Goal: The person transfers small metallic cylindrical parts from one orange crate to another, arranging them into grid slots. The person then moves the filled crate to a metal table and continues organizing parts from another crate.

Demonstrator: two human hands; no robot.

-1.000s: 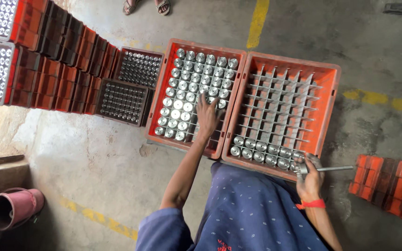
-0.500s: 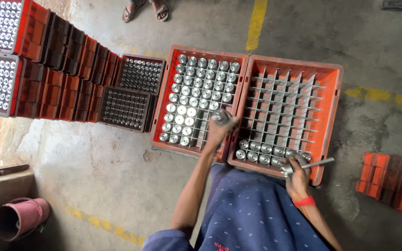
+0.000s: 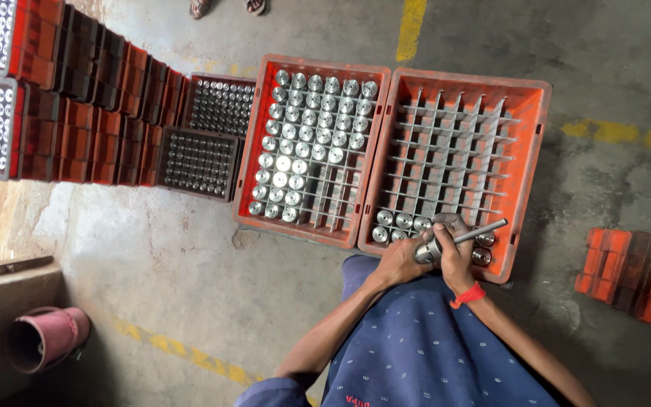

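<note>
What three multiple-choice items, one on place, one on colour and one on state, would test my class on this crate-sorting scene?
1. Where do both hands meet?
A. over the near edge of the right orange plastic crate
B. over the pink bucket
C. over the stacked crates

2. What colour is the band on the right wrist?
A. blue
B. red
C. white

3. How full is the right crate against the left orange plastic crate?
A. fuller
B. equal
C. far emptier

Answers:
1 A: the left hand and right hand hold a shiny metal cylinder at the right orange plastic crate.
2 B: the wristband is red.
3 C: only its near row holds cylinders; the left orange plastic crate is mostly filled.
</note>
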